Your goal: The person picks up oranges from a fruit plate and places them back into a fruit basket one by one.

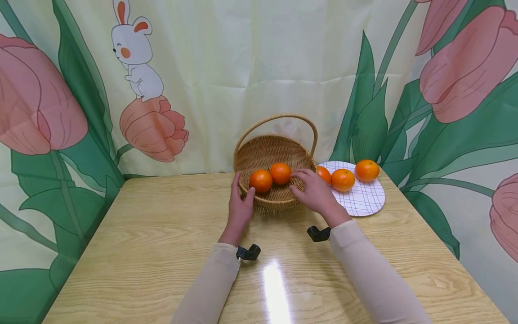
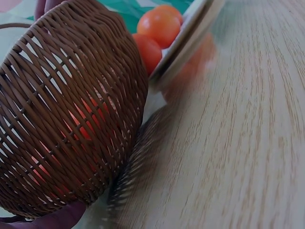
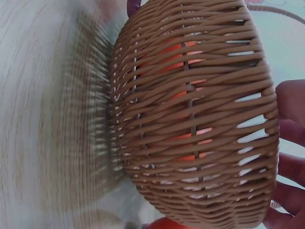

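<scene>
Head view: L hand (image 1: 240,209) grips basket (image 1: 269,150) at L rim; R hand (image 1: 317,192) — fingers spread, nothing held — is nearer rear orange (image 1: 280,173), just right of it.

The left hand (image 1: 241,204) grips the left rim of the basket (image 1: 276,204), the right hand (image 1: 315,191) loosely bent over its right.

No readable text, labels, brands, numbers or signs in any view.
</scene>
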The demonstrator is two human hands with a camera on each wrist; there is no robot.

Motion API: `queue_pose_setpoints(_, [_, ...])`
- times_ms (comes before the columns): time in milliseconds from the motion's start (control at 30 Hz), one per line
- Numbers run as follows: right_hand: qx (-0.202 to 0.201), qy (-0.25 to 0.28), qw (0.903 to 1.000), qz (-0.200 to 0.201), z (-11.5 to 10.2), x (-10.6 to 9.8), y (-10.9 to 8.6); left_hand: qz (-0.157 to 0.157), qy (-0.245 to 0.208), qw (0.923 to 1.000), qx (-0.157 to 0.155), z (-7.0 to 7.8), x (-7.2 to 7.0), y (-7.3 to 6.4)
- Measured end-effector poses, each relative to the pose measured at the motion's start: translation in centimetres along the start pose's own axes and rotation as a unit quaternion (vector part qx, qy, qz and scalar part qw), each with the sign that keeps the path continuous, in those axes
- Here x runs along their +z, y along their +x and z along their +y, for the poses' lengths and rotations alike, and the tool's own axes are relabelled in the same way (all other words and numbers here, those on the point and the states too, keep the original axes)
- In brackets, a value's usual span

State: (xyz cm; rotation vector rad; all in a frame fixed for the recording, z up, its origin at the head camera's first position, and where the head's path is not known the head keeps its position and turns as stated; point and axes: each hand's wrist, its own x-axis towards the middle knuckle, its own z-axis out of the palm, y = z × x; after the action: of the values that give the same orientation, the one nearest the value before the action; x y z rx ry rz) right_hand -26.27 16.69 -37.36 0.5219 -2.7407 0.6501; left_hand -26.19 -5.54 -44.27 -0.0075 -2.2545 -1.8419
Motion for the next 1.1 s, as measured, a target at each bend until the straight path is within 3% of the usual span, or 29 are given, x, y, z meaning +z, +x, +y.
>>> queue_pose_setpoints(500, [0.012,0.019,0.9974,0.069,2.1,-0.7,-0.8,-0.011,-0.006,0.9999,-0.01,0.0,-0.1,0.0])
queue_pose_setpoints(1100, [0.061,0.002,0.9934,0.097,4.7,-1.3,-1.1,-0.012,-0.007,0.9999,-0.004,-0.1,-0.1,0.0])
